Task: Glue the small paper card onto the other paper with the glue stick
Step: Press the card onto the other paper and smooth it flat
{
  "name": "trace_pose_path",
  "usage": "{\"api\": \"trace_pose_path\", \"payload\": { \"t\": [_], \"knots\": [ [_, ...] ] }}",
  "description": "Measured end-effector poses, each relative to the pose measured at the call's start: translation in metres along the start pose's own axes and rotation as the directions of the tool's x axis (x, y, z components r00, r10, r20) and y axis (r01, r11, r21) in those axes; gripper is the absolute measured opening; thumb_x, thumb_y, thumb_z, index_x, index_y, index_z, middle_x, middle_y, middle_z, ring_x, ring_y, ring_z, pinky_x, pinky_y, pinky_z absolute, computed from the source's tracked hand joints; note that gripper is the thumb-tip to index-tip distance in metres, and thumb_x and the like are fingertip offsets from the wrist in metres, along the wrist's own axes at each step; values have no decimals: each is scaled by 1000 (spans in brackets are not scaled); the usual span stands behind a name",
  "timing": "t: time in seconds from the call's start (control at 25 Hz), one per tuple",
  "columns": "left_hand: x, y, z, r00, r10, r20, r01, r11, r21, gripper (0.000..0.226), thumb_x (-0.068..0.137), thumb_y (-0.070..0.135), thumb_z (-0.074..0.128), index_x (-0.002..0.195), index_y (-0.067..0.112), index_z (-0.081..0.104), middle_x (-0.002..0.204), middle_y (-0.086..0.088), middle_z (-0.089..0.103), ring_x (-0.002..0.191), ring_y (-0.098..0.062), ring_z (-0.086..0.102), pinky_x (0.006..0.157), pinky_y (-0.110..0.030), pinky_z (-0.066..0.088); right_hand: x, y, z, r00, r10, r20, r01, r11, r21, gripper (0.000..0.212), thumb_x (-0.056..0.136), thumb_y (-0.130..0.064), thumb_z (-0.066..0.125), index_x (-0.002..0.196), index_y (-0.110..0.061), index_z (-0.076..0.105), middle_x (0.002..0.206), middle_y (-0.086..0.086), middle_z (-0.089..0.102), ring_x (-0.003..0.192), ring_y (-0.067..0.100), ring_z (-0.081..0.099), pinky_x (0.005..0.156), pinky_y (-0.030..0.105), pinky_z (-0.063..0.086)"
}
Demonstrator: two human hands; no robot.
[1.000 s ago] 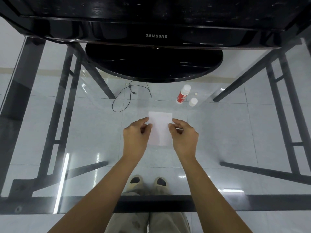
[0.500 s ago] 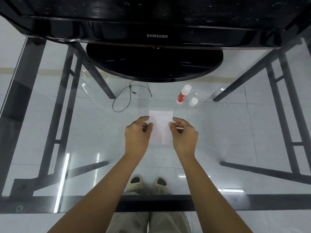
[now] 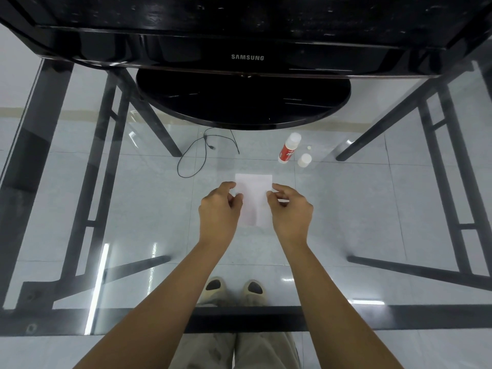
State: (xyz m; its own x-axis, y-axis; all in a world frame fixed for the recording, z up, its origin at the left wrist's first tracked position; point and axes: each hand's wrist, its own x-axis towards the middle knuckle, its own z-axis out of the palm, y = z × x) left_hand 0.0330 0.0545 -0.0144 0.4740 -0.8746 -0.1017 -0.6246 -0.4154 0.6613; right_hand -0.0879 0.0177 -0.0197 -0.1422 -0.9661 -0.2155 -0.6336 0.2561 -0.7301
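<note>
Apparently I'm pinching the white paper (image 3: 254, 201) at centre frame, left hand (image 3: 219, 209) and right hand (image 3: 290, 210) each in a narrow grip; glue stick (image 3: 288, 148) lying uncapped upper right, so pressing remains.

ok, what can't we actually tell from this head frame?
- Paper: its side edges are hidden under the left hand and right hand; one sheet or two stacked, white on white, cannot tell.
- Whether glue is already on it: not visible.
- Glue stick label: too small to read.
- Tiny speck beside the loose cap: too small to identify.
- Monitor: screen cut off by the top edge.
</note>
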Motion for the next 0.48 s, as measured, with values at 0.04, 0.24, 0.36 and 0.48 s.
{"api": "trace_pose_path", "payload": {
  "t": [0.04, 0.24, 0.36, 0.48],
  "knots": [
    [0, 0, 0, 1000, 0, 1, 0, 1000, 5, 27, 86, 14, 63, 112, 7, 62, 69, -10, 66, 59, -19, 57, 62, -21, 40, 0, 0, 0, 1000, -11, -1, 11, 1000, -11, 24, 86, -21, 64, 109, -15, 68, 102, 3, 72, 67, 3, 54, 61, -8, 31],
    [-2, 1, 2, 1000, 12, 10, -12, 999, 39, 28, 87, 14, 61, 114, 6, 61, 66, -9, 63, 57, -16, 51, 61, -24, 43, 3, 0, 1, 996, -89, 20, 92, 981, -172, 28, 88, -26, 62, 114, -16, 65, 103, 5, 70, 72, 10, 61, 74, 14, 43],
    [-2, 0, 2, 1000, 14, 15, -15, 998, 64, 29, 88, 14, 60, 115, 5, 60, 70, -11, 65, 58, -15, 50, 61, -23, 42, 4, 5, -2, 971, -230, 65, 238, 923, -302, 33, 90, -28, 58, 120, -15, 59, 112, 8, 64, 95, 22, 62, 84, 28, 48],
    [-2, 0, 3, 1000, 21, 10, -21, 997, 68, 29, 87, 14, 60, 115, 4, 60, 72, -13, 67, 59, -19, 53, 61, -25, 43, 8, 15, -4, 873, -443, 204, 488, 803, -342, 40, 93, -29, 52, 130, -14, 50, 133, 9, 53, 121, 26, 49, 102, 38, 37]
  ]
}}
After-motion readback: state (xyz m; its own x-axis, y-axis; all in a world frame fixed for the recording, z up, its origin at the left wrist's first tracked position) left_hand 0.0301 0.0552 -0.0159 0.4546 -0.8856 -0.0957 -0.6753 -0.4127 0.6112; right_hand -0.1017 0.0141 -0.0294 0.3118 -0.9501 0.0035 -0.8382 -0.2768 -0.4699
